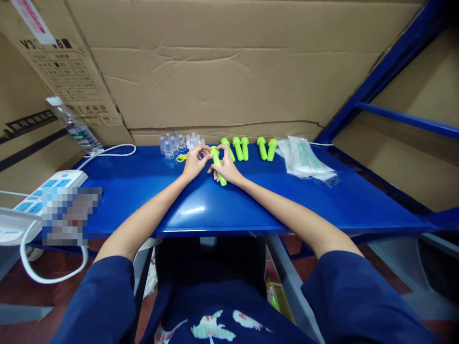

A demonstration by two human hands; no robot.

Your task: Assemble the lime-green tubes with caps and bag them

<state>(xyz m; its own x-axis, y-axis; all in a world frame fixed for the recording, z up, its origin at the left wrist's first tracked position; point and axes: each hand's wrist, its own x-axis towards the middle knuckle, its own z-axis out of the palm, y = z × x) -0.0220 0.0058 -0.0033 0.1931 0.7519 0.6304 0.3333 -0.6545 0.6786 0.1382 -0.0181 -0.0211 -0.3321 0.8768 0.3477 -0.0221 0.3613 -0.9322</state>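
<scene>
Fingers bent around its shaft, holds a green torch-shaped piece (pixel 219 173) in the right hand (pixel 229 169), with the wide head pointing away and the narrow end slanting back toward the near edge of the blue worktop (pixel 251 210). Keeps this piece centred, between both hands; cannot tell whether it touches the surface below. Brings the left hand (pixel 194 164) to the wide head, thumb and index finger bent against it; cannot tell, at this size, whether they are closed on it or on some smaller part.

Has a small yellow strap (pixel 182 158) lying just left of the left hand. Has a cluster of larger clear caps (pixel 169 147) standing behind that, and smaller clear caps (pixel 193 139) grouped just beyond the left fingers. Has five more green pieces (pixel 267 149) lying along the back: one just behind the right hand, then a pair, then, a little apart, another pair. Has clear plastic packets (pixel 304 160) beside the last pair, toward the right.

Faces a cardboard panel (pixel 229 71) along the back. Has a water bottle (pixel 79 129) leaning at the far left corner, and a white power strip (pixel 71 179) with blue sockets nearer, at the left end.
</scene>
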